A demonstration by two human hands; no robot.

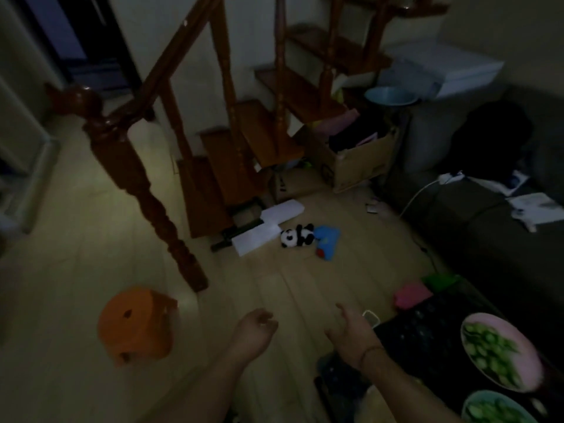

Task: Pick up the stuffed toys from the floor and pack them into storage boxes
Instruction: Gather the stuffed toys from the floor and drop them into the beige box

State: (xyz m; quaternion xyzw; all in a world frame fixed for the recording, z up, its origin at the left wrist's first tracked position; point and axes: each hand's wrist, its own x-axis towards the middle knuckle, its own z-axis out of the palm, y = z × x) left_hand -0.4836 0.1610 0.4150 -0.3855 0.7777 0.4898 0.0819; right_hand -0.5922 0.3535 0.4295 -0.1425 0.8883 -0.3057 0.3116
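Observation:
A small black-and-white panda toy point(296, 236) lies on the wooden floor near the foot of the stairs. Right beside it lies a blue stuffed toy point(327, 241) with a red patch. A full cardboard box point(360, 161) stands further back under the stairs. My left hand point(255, 329) hangs low in the foreground, fingers loosely curled and holding nothing. My right hand point(351, 334) is held out beside it with fingers relaxed, also holding nothing. Both hands are well short of the toys.
A wooden staircase point(244, 141) and its newel post point(134, 178) rise at the left and centre. An orange stool point(137, 326) stands at the lower left. White foam blocks point(268, 227) lie by the stairs. A dark sofa point(476, 215), a table with bowls of greens point(497, 352), and a pink block point(410, 296) fill the right.

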